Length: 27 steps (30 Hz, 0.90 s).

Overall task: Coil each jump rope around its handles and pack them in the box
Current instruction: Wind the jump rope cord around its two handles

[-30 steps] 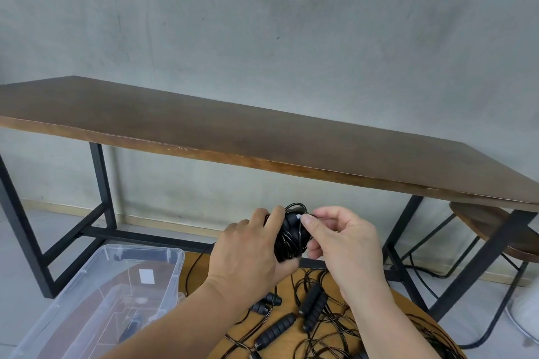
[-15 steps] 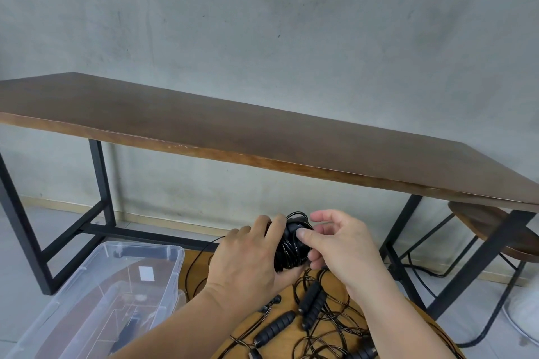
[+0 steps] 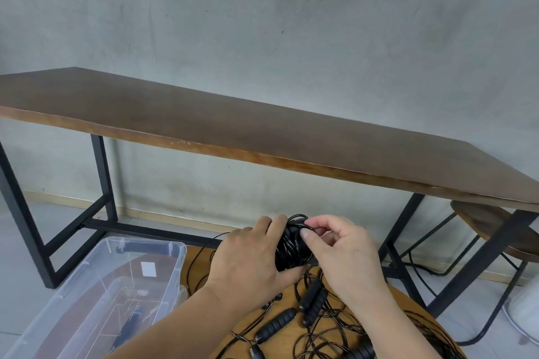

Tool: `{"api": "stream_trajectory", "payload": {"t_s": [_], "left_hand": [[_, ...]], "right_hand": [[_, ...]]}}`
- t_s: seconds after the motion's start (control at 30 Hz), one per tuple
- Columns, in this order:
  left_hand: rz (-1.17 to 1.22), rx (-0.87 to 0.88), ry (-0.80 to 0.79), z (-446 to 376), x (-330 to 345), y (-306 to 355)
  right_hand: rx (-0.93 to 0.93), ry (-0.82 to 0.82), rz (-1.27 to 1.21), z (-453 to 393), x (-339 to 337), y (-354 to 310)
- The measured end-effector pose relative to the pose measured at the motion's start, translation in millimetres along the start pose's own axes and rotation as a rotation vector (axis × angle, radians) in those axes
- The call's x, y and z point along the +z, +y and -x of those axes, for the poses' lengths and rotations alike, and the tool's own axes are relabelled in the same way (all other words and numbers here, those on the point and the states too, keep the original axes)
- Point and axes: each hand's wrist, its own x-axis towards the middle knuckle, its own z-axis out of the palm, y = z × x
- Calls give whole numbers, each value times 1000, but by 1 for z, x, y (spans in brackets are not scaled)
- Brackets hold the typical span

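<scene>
Between the two hands, held just above the round wooden surface (image 3: 408, 300), sits a coiled jump rope (image 3: 291, 251): black cord wound in many turns around its handles, one loop standing up at the top. Left hand (image 3: 250, 259) wraps the bundle from the left side, fingers curled over the top and thumb underneath, gripping it. Right hand (image 3: 341, 251) meets the bundle from the right; thumb and forefinger are pinched together on a strand of the cord at the upper edge, remaining fingers curled in. Both forearms enter from the bottom edge of the view. Below the hands, on the round surface, lie loose jump ropes (image 3: 329, 326) in a tangle of thin dark cord, with several black ribbed handles (image 3: 313, 299) lying among it, two of them side by side. Left of the round surface stands a clear plastic box (image 3: 96, 285), lid off; a dark item shows in its bottom, too blurred to identify. Behind everything runs a long dark wooden table (image 3: 233, 122) on black metal legs, against a grey wall (image 3: 262, 23). At far right, a round stool (image 3: 493, 227) stands partly under the long table.
</scene>
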Motion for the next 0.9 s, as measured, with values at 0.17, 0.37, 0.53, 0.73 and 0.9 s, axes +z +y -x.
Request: {"api": "stream_trajectory", "payload": {"t_s": [0.17, 0.37, 0.53, 0.73, 0.9], "left_hand": [[-42, -58, 14, -3, 1, -5], [-36, -88, -2, -8, -3, 0], [-35, -76, -12, -5, 1, 8], [-23, -97, -6, -4, 7, 4], [-26, -90, 11, -4, 6, 1]], "right_hand": [[-128, 118, 8, 10, 7, 4], [-237, 42, 64, 23, 15, -9], [-229, 88, 241, 18, 20, -8], [-235, 119, 375, 10, 19, -5], [-292, 67, 379, 7, 15, -6]]}}
